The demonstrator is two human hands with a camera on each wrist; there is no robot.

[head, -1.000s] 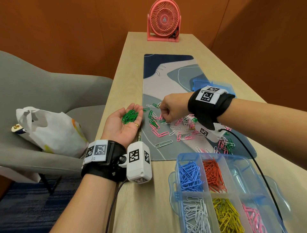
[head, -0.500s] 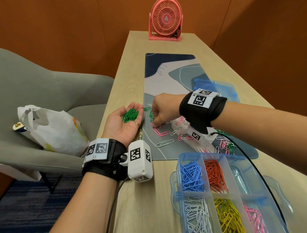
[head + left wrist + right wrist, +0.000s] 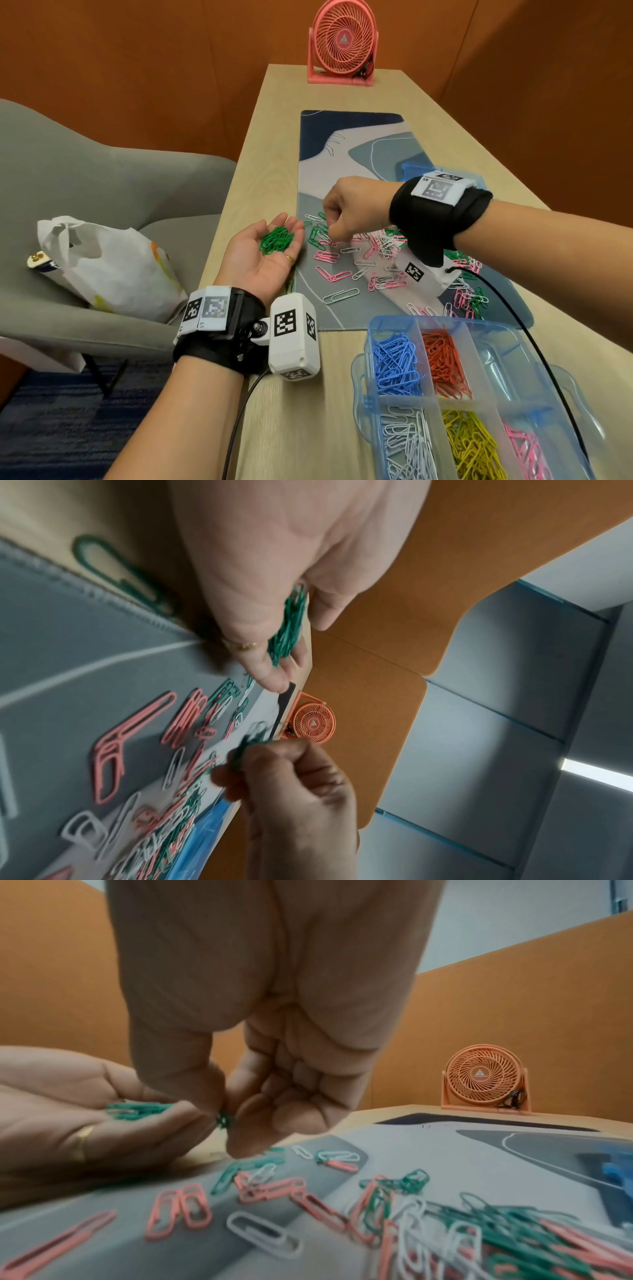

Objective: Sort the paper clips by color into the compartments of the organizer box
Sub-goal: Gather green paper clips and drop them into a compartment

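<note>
My left hand [image 3: 267,250] lies palm up at the mat's left edge, cupping a heap of green clips [image 3: 275,240] [image 3: 287,626] [image 3: 137,1111]. Just right of it my right hand [image 3: 337,233] hovers over the mat, thumb and forefinger pinching a green clip [image 3: 224,1119] [image 3: 245,746]. Loose pink, white and green clips [image 3: 376,253] [image 3: 394,1213] are scattered on the mat under and behind that hand. The clear blue organizer box [image 3: 373,401] stands at the near right, with blue, red, white, yellow and pink clips in separate compartments.
A grey-blue desk mat [image 3: 342,161] runs along the wooden table [image 3: 274,137]. A pink fan [image 3: 342,41] stands at the far end. A blue lid [image 3: 411,169] lies behind my right wrist. A grey chair with a white bag [image 3: 109,263] is at the left.
My right hand has moved left along the mat toward my left palm and lifted a green clip off the mat. My left hand has stayed put with its green heap.
</note>
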